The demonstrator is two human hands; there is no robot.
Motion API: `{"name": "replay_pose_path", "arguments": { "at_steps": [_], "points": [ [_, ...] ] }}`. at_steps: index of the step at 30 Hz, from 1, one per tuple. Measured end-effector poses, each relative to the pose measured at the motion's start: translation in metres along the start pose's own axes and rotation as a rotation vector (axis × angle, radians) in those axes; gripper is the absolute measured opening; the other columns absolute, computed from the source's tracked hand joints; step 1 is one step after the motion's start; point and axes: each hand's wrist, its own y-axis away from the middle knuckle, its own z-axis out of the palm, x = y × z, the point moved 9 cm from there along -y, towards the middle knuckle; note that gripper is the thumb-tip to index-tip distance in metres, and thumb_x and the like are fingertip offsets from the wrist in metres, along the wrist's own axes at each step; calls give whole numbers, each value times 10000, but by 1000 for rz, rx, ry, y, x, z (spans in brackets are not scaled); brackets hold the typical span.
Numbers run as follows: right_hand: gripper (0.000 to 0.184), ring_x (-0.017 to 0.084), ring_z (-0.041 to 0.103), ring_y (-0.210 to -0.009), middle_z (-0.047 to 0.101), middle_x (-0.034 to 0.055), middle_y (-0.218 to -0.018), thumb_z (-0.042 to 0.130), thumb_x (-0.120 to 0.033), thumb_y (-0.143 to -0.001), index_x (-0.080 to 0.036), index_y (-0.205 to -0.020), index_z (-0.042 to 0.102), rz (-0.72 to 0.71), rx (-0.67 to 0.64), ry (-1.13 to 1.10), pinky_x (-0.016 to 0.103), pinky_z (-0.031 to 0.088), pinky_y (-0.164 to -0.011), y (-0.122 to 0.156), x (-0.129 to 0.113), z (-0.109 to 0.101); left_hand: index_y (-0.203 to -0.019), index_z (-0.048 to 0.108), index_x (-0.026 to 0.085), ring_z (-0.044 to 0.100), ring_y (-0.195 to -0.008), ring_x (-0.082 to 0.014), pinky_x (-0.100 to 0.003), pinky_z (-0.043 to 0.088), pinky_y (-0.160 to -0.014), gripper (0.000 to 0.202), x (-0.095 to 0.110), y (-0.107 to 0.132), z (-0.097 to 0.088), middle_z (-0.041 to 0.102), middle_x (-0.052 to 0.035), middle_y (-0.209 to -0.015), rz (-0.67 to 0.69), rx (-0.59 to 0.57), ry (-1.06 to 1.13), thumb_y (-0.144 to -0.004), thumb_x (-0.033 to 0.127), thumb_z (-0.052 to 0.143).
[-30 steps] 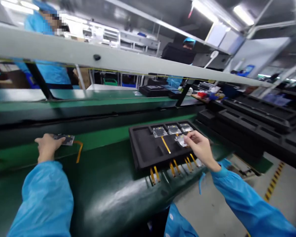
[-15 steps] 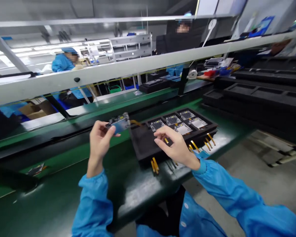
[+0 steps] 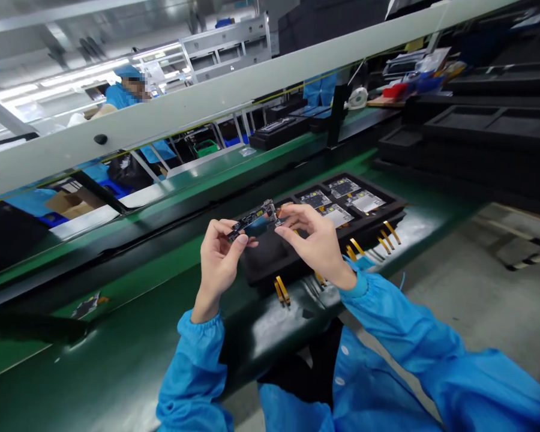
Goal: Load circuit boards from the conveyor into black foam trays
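My left hand is closed on one end of a circuit board, thumb in front and fingers behind. The board is tilted, its component side partly facing up. At its other end my right hand pinches the corner; the exact part under the fingertips is hard to make out. Below both hands lies a black foam tray, with several similar boards in its pockets, such as a white-faced board. Part of the tray is hidden behind my right hand.
Orange flex cables stick out along the tray's front edge on the green bench. Another board lies at left. Stacked black trays stand at right. A white rail crosses above; a co-worker sits beyond.
My left hand has brought the board rightward and turned it. My right hand has come up from above the tray and taken the board's right end. The camera view has shifted and tilted.
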Motion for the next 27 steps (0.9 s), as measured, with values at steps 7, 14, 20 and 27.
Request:
{"name": "replay_pose_path", "arguments": {
  "at_steps": [7, 14, 20, 27],
  "points": [
    [226, 233, 787, -847, 816, 40, -880, 881, -435, -904, -219, -900, 815, 120, -27, -41, 377, 676, -846, 0, 18, -7, -881, 563, 216, 790, -818, -157, -317, 751, -765, 431, -5, 4, 14, 684, -7, -976, 19, -103, 44, -946, 437, 927],
    [308, 247, 769, -880, 822, 76, -936, 901, -520, -935, -241, -811, 862, 47, -133, 2, 382, 622, -753, 1, 2, -27, -858, 636, 231, 811, -927, -233, -376, 718, -812, 293, 5, 13, 31, 751, -56, -950, 43, -260, -15, -988, 354, 867],
    [374, 231, 698, -749, 764, 65, -797, 929, -557, -915, -250, -729, 822, 26, -163, 52, 407, 610, -724, 7, -3, -51, -900, 717, 262, 812, -1045, -287, -442, 675, -929, 140, 6, 22, 53, 817, -86, -1063, 100, -417, -141, -967, 269, 840],
    [614, 138, 524, -584, 591, 0, -648, 989, -713, -790, -213, -657, 656, 273, -260, -85, 288, 414, -528, 9, 10, -53, -1284, 789, 251, 826, -1010, -297, -424, 675, -959, 363, -16, 48, 86, 859, -76, -1135, -184, -585, -53, -996, 471, 823]
  ]
}}
